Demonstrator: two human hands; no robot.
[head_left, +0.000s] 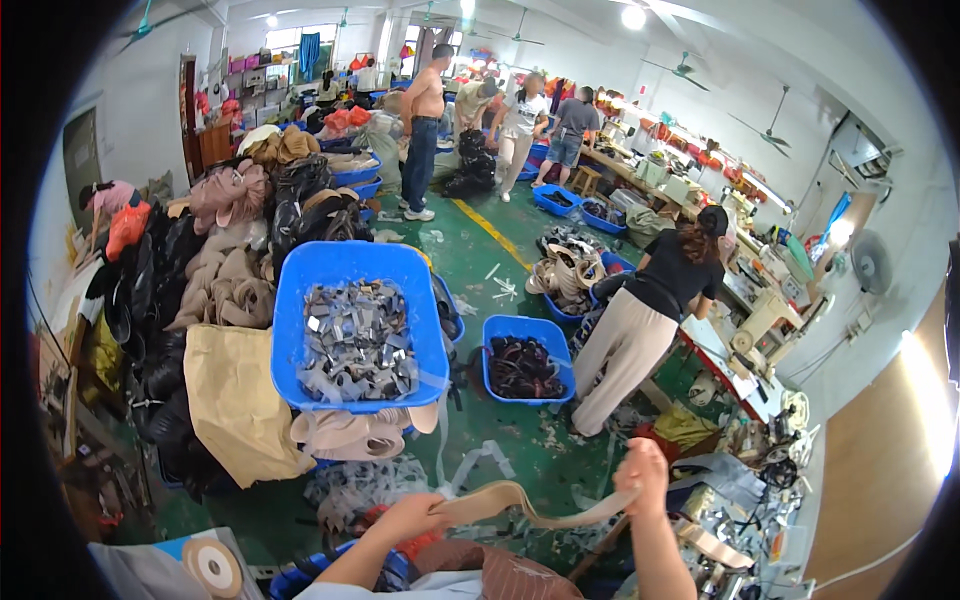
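Near the lower edge, a long beige strip (497, 497) runs between my hands, sagging and twisting in the middle. My left hand (415, 514) is closed round its left end. The other end is gripped by my raised right hand (641, 476), whose fingers are curled. A brown striped cloth (535, 574) lies close to my body, below the strip. Beyond my left hand, clear plastic scraps (365, 488) lie in a heap.
A blue tub (437, 335) of small shiny grey pieces stands ahead on beige rolls (365, 433). Another blue tub (524, 396) holds dark coils. At right a person in black (675, 275) bends over a cluttered workbench (735, 375). Bags (240, 390) are piled left.
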